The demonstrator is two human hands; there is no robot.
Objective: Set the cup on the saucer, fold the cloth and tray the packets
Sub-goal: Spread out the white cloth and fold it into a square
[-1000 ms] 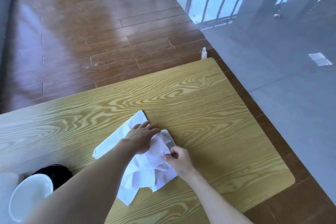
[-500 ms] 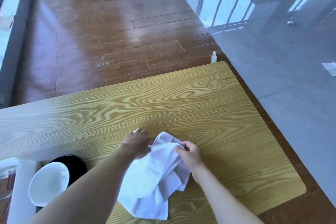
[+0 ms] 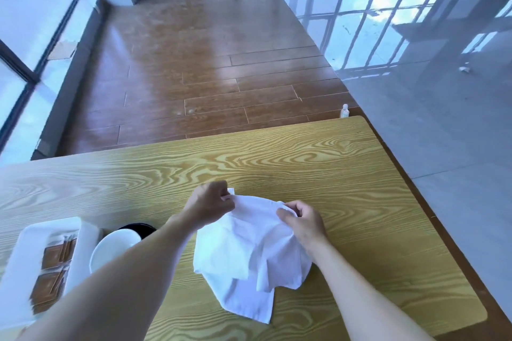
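Cloth (image 3: 249, 252), white and crumpled, is held above the table (image 3: 346, 174), pinched at its upper edge by the left hand (image 3: 210, 203) and right hand (image 3: 303, 220). Brown packets (image 3: 52, 271) are seen in the white tray (image 3: 80, 241); no writing is legible.

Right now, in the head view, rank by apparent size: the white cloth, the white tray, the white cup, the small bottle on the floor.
1. white cloth
2. white tray, partly cut off, so its place against the cloth is unsure
3. white cup, partly hidden by the left arm
4. small bottle, also farthest away
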